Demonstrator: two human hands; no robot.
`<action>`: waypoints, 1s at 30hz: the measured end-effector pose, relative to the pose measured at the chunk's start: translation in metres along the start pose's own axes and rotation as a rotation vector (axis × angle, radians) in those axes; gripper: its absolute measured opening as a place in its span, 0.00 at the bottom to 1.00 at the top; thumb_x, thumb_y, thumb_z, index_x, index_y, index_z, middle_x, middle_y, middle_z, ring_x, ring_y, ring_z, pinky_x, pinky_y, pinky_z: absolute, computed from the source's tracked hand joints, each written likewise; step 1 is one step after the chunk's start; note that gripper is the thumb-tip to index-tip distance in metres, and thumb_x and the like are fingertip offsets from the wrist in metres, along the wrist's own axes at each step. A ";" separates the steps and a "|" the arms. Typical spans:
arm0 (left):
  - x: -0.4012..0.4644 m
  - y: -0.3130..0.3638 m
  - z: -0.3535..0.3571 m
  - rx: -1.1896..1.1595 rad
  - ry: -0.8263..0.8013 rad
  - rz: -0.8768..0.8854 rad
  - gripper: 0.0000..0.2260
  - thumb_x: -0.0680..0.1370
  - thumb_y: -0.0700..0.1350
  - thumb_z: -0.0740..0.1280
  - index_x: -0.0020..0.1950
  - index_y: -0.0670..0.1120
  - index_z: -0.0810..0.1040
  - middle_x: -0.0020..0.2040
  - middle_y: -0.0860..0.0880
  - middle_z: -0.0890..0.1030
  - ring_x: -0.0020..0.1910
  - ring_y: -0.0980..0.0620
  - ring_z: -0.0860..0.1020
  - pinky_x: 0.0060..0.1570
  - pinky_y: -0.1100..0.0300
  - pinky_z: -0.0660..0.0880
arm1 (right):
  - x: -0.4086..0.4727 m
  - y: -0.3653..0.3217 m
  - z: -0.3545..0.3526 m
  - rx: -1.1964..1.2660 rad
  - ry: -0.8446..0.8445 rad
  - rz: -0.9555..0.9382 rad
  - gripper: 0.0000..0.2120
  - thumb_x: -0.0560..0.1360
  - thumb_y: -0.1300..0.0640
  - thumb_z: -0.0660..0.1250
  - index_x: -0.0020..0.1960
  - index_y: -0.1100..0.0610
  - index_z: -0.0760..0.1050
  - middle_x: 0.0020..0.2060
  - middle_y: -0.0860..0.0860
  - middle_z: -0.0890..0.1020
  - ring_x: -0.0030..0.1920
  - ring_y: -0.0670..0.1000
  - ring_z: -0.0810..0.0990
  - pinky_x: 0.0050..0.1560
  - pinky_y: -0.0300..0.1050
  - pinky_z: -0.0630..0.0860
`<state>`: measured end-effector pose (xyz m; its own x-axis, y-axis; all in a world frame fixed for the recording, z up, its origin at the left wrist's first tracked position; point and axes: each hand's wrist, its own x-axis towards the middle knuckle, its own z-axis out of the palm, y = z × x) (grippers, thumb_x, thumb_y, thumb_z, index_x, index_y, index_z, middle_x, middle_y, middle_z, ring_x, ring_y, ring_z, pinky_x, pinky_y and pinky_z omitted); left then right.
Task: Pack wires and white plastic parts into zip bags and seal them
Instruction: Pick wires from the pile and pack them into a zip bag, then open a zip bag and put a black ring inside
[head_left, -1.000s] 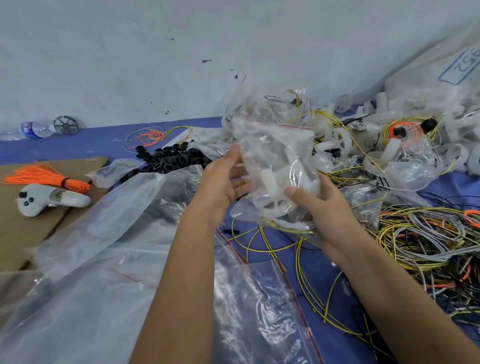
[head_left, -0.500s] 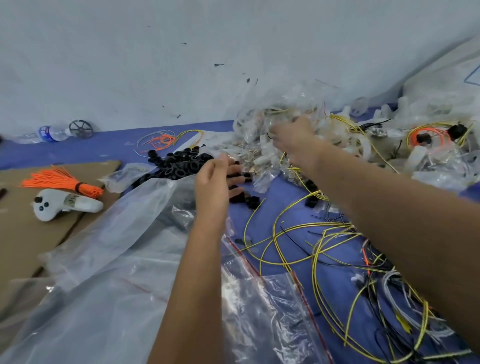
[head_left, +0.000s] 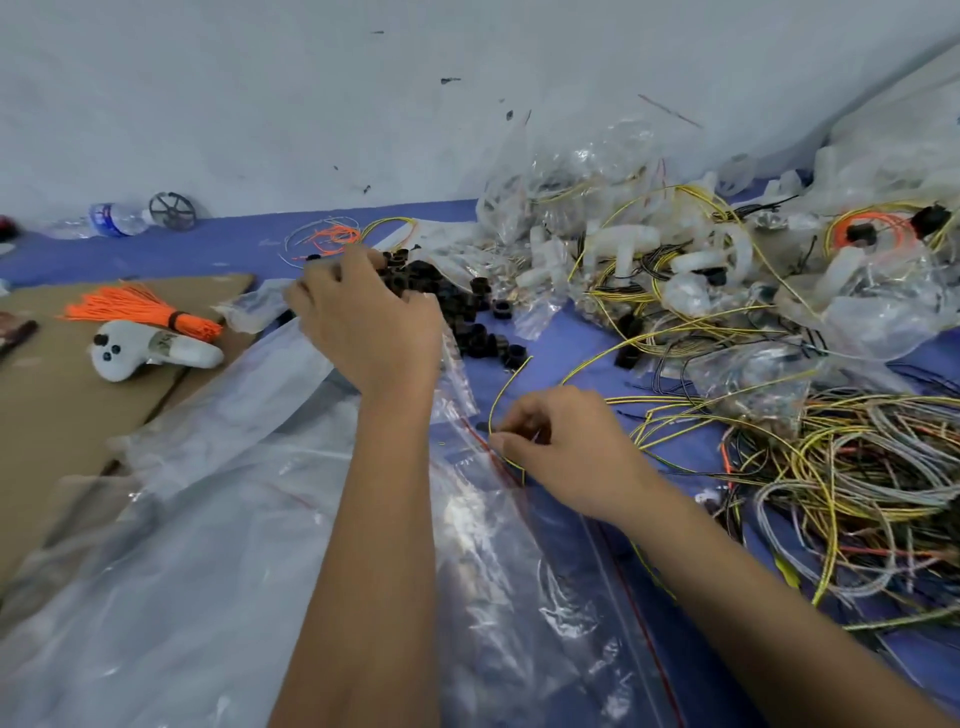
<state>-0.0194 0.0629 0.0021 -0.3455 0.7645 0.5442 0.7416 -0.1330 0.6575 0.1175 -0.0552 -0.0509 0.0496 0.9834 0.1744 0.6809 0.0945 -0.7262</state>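
Wires are what I'm gathering: my right hand (head_left: 561, 447) pinches a yellow wire (head_left: 506, 395) beside the empty zip bags (head_left: 249, 519), my left hand (head_left: 363, 317) reaches, fingers bent, among black rings (head_left: 467, 312); next, feed it into a bag.

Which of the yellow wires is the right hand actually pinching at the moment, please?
The single yellow wire arcing up from the right hand beside the zip bag's red strip; the other yellow wires lie loose in tangles to the right.
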 end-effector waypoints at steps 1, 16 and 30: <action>0.002 -0.003 -0.002 0.112 0.003 -0.045 0.21 0.70 0.40 0.68 0.63 0.49 0.76 0.67 0.43 0.73 0.69 0.40 0.68 0.65 0.51 0.64 | -0.001 0.002 0.003 0.010 0.027 -0.003 0.06 0.75 0.54 0.74 0.39 0.54 0.83 0.31 0.45 0.83 0.33 0.42 0.80 0.33 0.32 0.71; 0.009 -0.039 0.006 0.166 -0.166 -0.233 0.16 0.76 0.34 0.67 0.64 0.40 0.74 0.62 0.38 0.79 0.62 0.37 0.77 0.52 0.48 0.73 | -0.005 0.012 0.013 0.026 0.099 -0.016 0.04 0.74 0.55 0.74 0.41 0.50 0.83 0.33 0.44 0.84 0.33 0.42 0.80 0.40 0.41 0.77; -0.027 0.055 -0.018 -1.053 -1.374 -0.215 0.13 0.79 0.40 0.64 0.38 0.44 0.84 0.32 0.49 0.83 0.28 0.54 0.79 0.30 0.63 0.73 | -0.008 0.026 -0.041 0.590 0.416 0.136 0.22 0.73 0.40 0.69 0.63 0.48 0.74 0.51 0.49 0.83 0.48 0.53 0.84 0.39 0.50 0.81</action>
<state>0.0202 0.0235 0.0324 0.7318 0.6811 -0.0243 -0.0994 0.1420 0.9849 0.1645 -0.0671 -0.0439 0.4589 0.8633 0.2102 0.1483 0.1588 -0.9761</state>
